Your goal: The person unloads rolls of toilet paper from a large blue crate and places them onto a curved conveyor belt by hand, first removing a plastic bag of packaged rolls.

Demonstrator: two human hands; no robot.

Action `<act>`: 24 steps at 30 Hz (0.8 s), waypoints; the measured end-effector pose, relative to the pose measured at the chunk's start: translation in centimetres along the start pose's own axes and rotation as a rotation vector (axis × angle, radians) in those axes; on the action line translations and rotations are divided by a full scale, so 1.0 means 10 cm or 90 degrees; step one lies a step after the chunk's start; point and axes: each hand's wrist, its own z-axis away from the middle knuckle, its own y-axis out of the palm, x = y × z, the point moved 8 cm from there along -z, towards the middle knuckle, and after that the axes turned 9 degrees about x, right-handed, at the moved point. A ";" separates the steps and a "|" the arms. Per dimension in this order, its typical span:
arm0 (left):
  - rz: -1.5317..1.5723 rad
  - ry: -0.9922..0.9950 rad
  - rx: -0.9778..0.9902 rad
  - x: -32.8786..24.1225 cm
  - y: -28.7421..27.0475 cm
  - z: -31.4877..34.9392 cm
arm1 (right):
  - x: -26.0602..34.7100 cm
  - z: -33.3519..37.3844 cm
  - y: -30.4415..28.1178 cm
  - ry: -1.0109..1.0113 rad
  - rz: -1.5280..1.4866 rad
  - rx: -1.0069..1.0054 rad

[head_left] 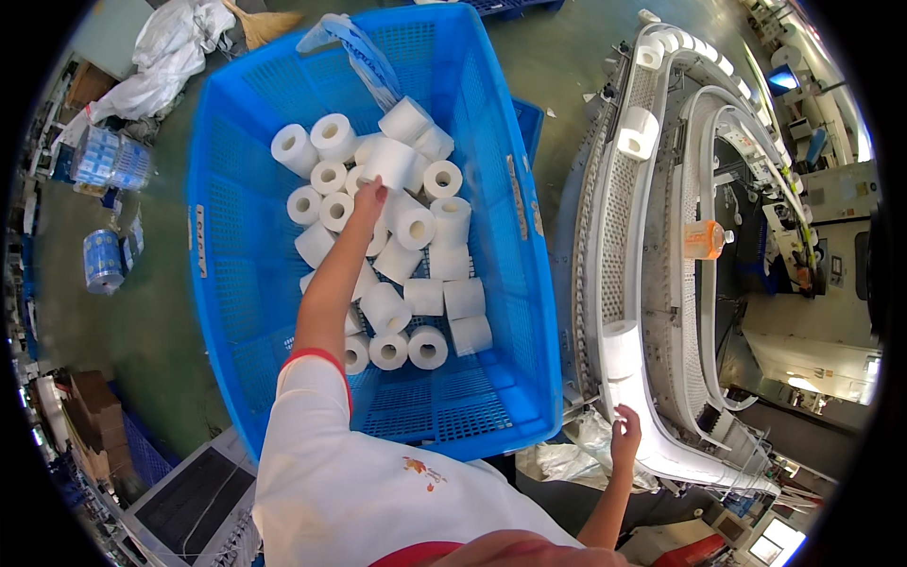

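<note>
Inside a large blue plastic crate (499,416) lie many white toilet rolls (427,348), some on their sides and some with the core hole facing up. My left arm reaches far into the crate. At its end my left hand (372,195) is closed on the near end of a toilet roll (390,163) above the pile; the fingertips are partly hidden. On the right, my right hand (624,437) is raised at the near end of the conveyor with its fingers bent and apart, holding nothing. Just beyond it, a toilet roll (620,352) rests on the conveyor belt.
A curved conveyor (614,227) runs along the right, with more rolls at its far end. An orange bottle (704,240) is at its inner rail. Clear plastic film (364,59) hangs over the crate's far rim. Blue wrapped packs (102,261) stand on the floor at left.
</note>
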 end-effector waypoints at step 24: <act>-1.054 0.824 0.804 -0.16 3.19 4.69 | 2.27 -0.43 0.40 -0.218 -0.772 0.196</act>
